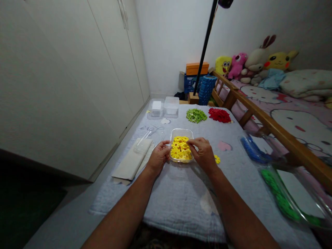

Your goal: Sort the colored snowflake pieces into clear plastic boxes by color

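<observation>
A clear plastic container (181,131) stands on the cloth-covered table, filled with yellow flower-shaped pieces (179,149). My left hand (160,156) grips its left wall, thumb and fingers closed on the rim. Over the right side of the container, my right hand (203,151) pinches at the edge of a yellow piece; its fingertips partly cover that piece. Another yellow flower-shaped piece (217,159) lies on the cloth just beyond my right wrist. To the left, a clear lid (142,145) rests partly over a folded cream-coloured sheet (133,162).
Farther back are a light green pile (196,116), a red pile (219,115) and clear boxes (171,105). Clear containers with blue pieces (252,150) and green pieces (280,195) line the right edge beside a wooden bed rail (275,128). A white cabinet (77,69) bounds the left.
</observation>
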Tool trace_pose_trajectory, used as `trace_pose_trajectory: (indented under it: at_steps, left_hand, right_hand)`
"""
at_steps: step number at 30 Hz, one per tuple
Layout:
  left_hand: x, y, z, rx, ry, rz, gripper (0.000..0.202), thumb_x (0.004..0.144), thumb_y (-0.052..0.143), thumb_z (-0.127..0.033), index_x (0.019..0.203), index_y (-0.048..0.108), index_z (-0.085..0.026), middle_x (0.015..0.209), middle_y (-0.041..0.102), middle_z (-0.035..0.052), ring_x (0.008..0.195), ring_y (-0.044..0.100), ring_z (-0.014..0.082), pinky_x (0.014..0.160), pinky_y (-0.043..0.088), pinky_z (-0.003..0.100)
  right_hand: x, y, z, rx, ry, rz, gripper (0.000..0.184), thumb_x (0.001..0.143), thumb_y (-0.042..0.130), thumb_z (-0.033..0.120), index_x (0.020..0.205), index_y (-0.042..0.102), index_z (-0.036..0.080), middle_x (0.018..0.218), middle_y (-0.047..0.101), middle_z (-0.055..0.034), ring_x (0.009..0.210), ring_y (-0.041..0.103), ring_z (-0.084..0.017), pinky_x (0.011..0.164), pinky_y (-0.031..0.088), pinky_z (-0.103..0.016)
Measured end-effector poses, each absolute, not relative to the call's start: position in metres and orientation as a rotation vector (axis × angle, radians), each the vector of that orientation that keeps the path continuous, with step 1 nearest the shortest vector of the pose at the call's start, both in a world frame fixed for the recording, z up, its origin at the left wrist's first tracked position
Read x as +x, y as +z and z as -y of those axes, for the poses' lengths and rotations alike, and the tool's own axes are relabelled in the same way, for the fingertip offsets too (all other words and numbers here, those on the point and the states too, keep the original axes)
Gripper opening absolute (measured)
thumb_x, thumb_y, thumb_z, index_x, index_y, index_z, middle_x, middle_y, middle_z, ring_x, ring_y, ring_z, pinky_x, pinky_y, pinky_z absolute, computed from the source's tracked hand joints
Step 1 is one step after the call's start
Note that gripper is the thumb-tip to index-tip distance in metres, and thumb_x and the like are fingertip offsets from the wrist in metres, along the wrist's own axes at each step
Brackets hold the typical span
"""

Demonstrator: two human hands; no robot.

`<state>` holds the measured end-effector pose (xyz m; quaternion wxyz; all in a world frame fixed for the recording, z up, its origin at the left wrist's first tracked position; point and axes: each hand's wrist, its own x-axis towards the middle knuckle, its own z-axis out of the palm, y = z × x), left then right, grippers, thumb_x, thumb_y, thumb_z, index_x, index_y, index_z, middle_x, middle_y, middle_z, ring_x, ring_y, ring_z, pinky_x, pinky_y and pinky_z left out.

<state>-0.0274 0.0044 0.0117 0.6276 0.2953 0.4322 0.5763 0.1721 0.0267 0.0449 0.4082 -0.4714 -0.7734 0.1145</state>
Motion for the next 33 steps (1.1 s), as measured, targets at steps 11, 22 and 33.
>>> trace_pose_trajectory:
  at_steps: [11,22,33]
  left_hand:
    - [-0.029,0.012,-0.004,0.687,1.320,-0.992,0.052,0.066,0.081,-0.035,0.110,0.060,-0.017,0.062,0.054,-0.0074,0.044,0.047,0.0064,0.044,0.037,0.018]
    - [-0.027,0.014,-0.003,0.651,1.314,-1.001,0.050,0.065,0.081,-0.032,0.109,0.059,-0.018,0.071,0.061,-0.0033,0.053,0.057,0.0095,0.047,0.039,0.019]
    - [-0.028,0.012,-0.005,0.672,1.327,-0.987,0.051,0.065,0.080,-0.032,0.110,0.060,-0.017,0.067,0.059,-0.0041,0.052,0.056,0.0104,0.048,0.040,0.020]
  right_hand:
    - [0.237,0.051,-0.041,-1.461,0.369,1.595,0.023,0.085,0.055,0.038,0.086,0.071,0.021,0.085,0.076,-0.0062,0.082,0.067,-0.023,0.080,0.049,-0.036]
    - [0.238,0.043,-0.039,-1.414,0.444,2.019,0.034,0.073,0.072,0.044,0.099,0.067,0.023,0.108,0.066,-0.0095,0.105,0.060,-0.028,0.092,0.046,-0.041]
    - [0.176,0.038,-0.040,-1.533,0.218,2.172,0.084,0.063,0.081,0.042,0.140,0.051,0.027,0.154,0.038,-0.0172,0.139,0.033,-0.041,0.110,0.025,-0.062]
